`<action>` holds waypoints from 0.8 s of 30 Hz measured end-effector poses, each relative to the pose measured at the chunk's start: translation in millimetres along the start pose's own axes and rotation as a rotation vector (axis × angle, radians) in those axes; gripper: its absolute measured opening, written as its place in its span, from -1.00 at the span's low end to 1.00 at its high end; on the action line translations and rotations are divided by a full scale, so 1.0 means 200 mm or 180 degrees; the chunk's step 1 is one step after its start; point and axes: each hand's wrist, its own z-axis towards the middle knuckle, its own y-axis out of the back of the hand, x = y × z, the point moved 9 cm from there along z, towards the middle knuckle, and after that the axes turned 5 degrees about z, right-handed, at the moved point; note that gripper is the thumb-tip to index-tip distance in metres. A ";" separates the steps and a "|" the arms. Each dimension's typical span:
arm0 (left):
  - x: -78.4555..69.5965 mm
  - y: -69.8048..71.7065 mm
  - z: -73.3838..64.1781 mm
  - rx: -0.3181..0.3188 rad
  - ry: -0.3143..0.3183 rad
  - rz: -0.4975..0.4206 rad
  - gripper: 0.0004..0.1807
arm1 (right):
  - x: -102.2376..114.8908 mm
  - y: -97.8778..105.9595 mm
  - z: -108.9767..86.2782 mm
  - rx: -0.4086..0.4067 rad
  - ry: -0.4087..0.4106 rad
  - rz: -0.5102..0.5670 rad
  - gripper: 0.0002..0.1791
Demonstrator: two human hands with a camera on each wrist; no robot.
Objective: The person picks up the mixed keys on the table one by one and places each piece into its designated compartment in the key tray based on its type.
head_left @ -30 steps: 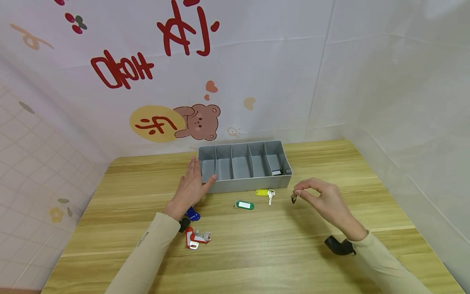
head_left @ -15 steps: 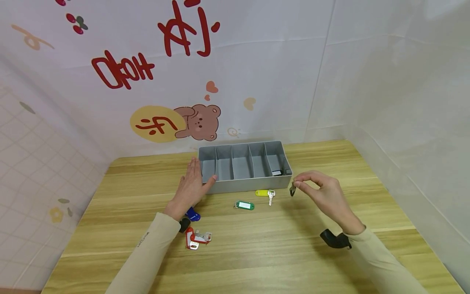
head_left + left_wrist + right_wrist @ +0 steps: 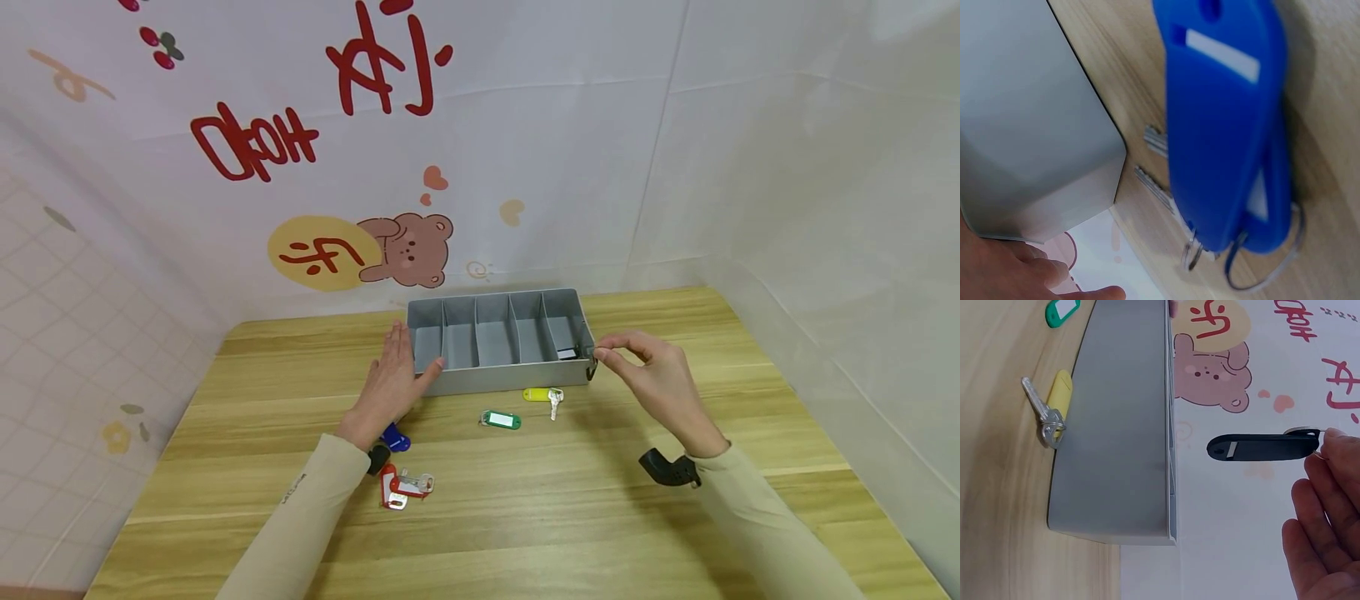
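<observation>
My right hand (image 3: 656,379) pinches the metal ring of a black key tag (image 3: 1266,447), which hangs beside the right front corner of a grey divided tray (image 3: 510,377). My left hand (image 3: 390,379) lies with straight fingers along the tray's left end, its thumb at the front rim. A black tag with a white label (image 3: 567,354) lies in the rightmost compartment. In front of the tray are a yellow key tag (image 3: 536,393) with its key and a green key tag (image 3: 501,419). Blue key tags (image 3: 1222,137) with keys lie under the left wrist, partly hidden in the head view.
Red key tags (image 3: 405,486) with keys lie on the wooden table (image 3: 525,533) near the left forearm. Low dividers split the tray into several compartments. A printed white cloth (image 3: 562,167) hangs right behind the table, with more cloth at both sides.
My right hand has moved left and away from me with the black key tag, from the table's right side to the tray's right front corner. The left hand stays at the tray.
</observation>
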 end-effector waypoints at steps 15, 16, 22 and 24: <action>0.00 0.00 0.00 -0.0006 0.0003 -0.0007 0.10 | -0.06 -0.06 0.11 -0.0196 -0.0021 0.0173 -0.87; 0.00 0.00 0.00 -0.0001 0.0004 -0.0005 0.10 | -0.07 -0.07 0.11 -0.0200 -0.0029 0.0161 -0.87; 0.00 -0.01 0.00 0.0013 0.0001 0.0015 0.10 | -0.11 -0.09 0.14 -0.0196 -0.0107 0.0172 -0.82; 0.00 -0.01 0.00 0.0014 -0.0004 0.0026 0.10 | -0.12 -0.11 0.15 -0.0193 -0.0123 0.0188 -0.81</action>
